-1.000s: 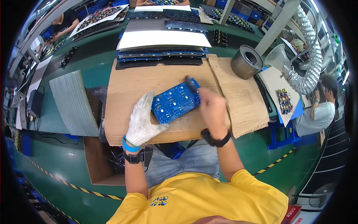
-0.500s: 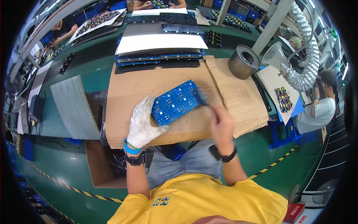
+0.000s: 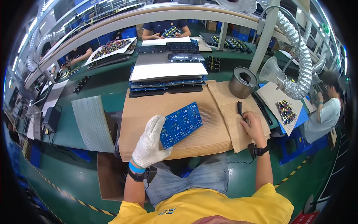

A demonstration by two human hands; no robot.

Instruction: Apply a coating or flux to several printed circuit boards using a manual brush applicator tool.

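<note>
My left hand (image 3: 148, 143), in a white knit glove, grips a blue circuit board (image 3: 181, 125) by its left end. The board is tilted above the cardboard (image 3: 164, 108), its face with small pale parts and holes turned toward me. Over the right-hand piece of cardboard, my bare right hand (image 3: 254, 126) has its fingers closed around the lower end of a small dark brush (image 3: 239, 107). The brush's black head points away from me. How firmly the fingers hold it is hard to see.
Behind the cardboard rises a stack of blue boards (image 3: 164, 83) with white sheets between. A round metal can (image 3: 235, 87) stands at the far right of it, near a clear fume funnel (image 3: 271, 69). A grey board stack (image 3: 93, 123) is on the left. Other people work around.
My right hand has moved right with the brush, from the board to the cardboard's right side. My left hand has lifted and tilted the board. The whole view has shifted upward.
</note>
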